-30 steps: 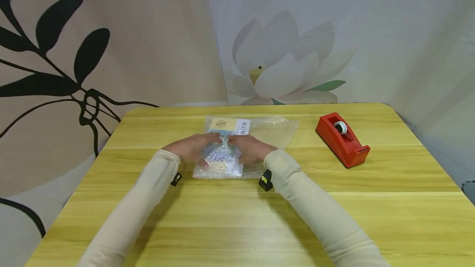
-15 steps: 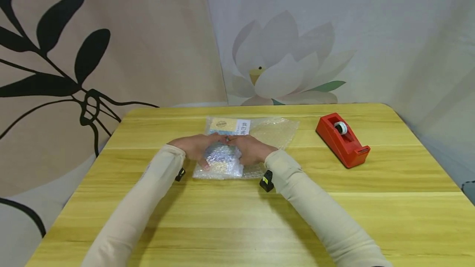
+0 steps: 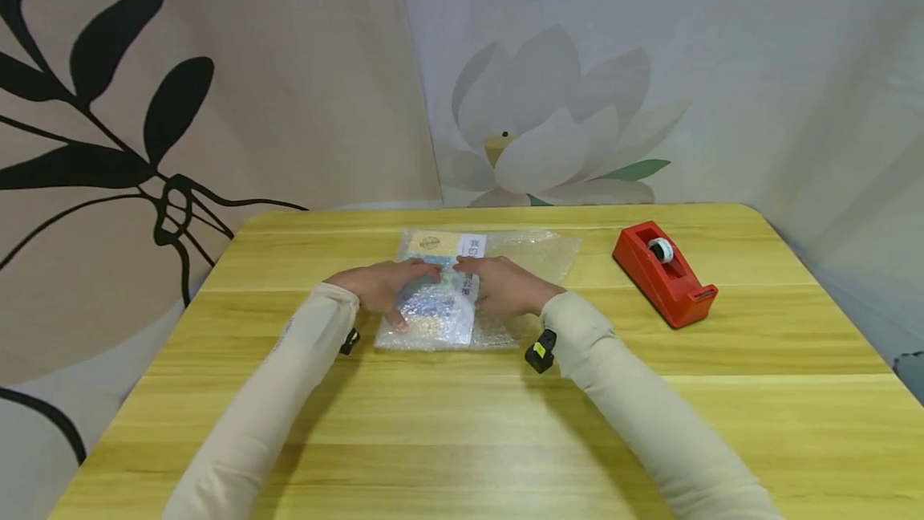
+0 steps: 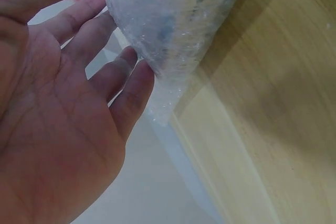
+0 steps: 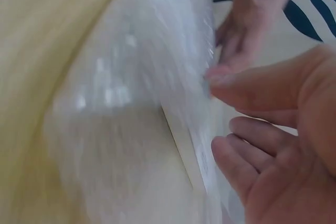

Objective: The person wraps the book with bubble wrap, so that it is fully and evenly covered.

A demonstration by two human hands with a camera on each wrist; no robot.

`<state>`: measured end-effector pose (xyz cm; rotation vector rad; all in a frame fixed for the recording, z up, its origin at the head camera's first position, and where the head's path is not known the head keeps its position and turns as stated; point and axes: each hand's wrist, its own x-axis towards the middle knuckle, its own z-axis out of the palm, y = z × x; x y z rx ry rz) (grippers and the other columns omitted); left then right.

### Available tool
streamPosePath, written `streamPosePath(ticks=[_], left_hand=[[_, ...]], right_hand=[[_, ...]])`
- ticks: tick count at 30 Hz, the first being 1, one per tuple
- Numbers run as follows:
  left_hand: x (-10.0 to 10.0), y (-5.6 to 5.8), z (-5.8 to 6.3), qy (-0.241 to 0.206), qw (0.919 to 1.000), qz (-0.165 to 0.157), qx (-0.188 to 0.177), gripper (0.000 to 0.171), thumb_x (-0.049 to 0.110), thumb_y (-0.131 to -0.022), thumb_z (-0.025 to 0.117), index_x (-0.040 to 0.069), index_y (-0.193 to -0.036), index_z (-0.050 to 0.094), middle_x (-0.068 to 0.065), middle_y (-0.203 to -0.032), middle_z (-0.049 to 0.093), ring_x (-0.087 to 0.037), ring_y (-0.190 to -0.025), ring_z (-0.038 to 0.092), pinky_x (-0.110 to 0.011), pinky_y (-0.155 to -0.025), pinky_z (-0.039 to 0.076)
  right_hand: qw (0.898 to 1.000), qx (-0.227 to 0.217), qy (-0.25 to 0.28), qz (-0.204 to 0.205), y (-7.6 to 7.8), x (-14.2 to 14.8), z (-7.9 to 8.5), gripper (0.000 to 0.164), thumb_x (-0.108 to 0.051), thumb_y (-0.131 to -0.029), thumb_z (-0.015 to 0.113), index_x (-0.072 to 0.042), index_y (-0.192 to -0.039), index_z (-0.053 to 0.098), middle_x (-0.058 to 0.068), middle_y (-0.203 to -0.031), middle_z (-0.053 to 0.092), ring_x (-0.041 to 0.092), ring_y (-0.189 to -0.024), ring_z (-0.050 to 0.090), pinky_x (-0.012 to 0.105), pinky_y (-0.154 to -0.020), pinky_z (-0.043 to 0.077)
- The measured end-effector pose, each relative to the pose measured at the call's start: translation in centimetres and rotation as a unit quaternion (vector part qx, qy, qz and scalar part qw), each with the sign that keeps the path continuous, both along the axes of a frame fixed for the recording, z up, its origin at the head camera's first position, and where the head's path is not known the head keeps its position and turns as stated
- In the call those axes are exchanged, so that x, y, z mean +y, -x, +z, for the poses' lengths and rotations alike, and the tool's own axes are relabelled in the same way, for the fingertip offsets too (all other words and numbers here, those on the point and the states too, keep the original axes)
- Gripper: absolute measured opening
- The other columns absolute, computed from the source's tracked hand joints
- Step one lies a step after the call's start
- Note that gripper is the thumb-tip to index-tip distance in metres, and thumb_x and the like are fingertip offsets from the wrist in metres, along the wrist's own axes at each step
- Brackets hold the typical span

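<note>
On the table lies a flat book (image 3: 471, 245) with a yellow, blue and white printed cover. Clear bubble wrap (image 3: 541, 247) lies under it, spreads to its right, and covers its lower left part. My left hand (image 3: 382, 286) rests on the left side of the wrapped book, thumb toward me and fingers toward the middle. In the left wrist view its slightly bent fingers (image 4: 134, 90) touch the wrap's edge. My right hand (image 3: 514, 286) lies over the book's right edge. The right wrist view shows its thumb (image 5: 252, 87) against the wrap, the other fingers loosely bent below.
A red tape dispenser (image 3: 664, 275) with a small roll of tape stands to the right of the bubble wrap. The wooden table (image 3: 447, 440) ends at the back near a printed curtain (image 3: 289, 87). Both wrists carry small black cameras.
My right hand has moved to the right, away from the left fingertips, and more of the book's white strip shows. The left hand has shifted slightly right. The dispenser has stayed put.
</note>
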<state>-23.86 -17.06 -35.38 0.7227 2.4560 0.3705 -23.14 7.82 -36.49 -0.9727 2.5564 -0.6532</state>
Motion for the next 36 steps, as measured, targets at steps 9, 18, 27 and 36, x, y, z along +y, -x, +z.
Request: streamPosePath(ticks=[9,18,27,36], left_hand=[[-0.1,0.0,-0.3,-0.008,0.9999,0.012,-0.002,0.094,0.016,-0.070,0.088,0.024,-0.151,0.041,0.000,-0.171,0.016,-0.036,-0.157,0.016,-0.061,-0.123,0.024],[-0.5,0.3,-0.6,-0.011,0.9999,0.002,0.006,0.094,0.018,-0.070,0.089,0.022,-0.152,0.041,-0.002,-0.170,0.017,-0.037,-0.157,0.016,-0.062,-0.123,0.024],[-0.4,0.3,-0.7,-0.009,0.9999,0.011,0.007,0.094,0.018,-0.069,0.089,0.023,-0.151,0.043,-0.003,-0.170,0.017,-0.038,-0.157,0.015,-0.064,-0.122,0.024],[-0.3,0.2,-0.7,-0.014,0.9997,0.018,0.008,0.095,0.018,-0.069,0.089,0.026,-0.151,0.042,-0.002,-0.171,0.016,-0.037,-0.157,0.014,-0.065,-0.121,0.024]], right_hand=[[0.988,0.043,0.089,-0.118,0.2,5.5,-0.1,0.066,-0.009,-0.093,0.067,-0.004,-0.153,0.039,0.018,-0.162,0.036,0.044,-0.131,0.056,0.052,-0.107,0.050],[0.933,0.045,0.161,-0.318,0.4,9.5,-1.6,0.072,-0.017,-0.094,0.068,-0.005,-0.155,0.032,0.021,-0.162,0.034,0.050,-0.134,0.050,0.058,-0.109,0.046],[0.856,-0.104,0.278,-0.423,0.6,9.2,-2.9,0.093,-0.014,-0.093,0.067,-0.007,-0.161,0.004,0.018,-0.169,0.014,0.037,-0.154,0.026,0.049,-0.124,0.031],[0.727,-0.236,0.441,-0.470,0.9,8.2,-3.6,0.093,-0.008,-0.095,0.061,-0.007,-0.161,-0.005,0.018,-0.167,0.017,0.028,-0.150,0.031,0.038,-0.121,0.034]])
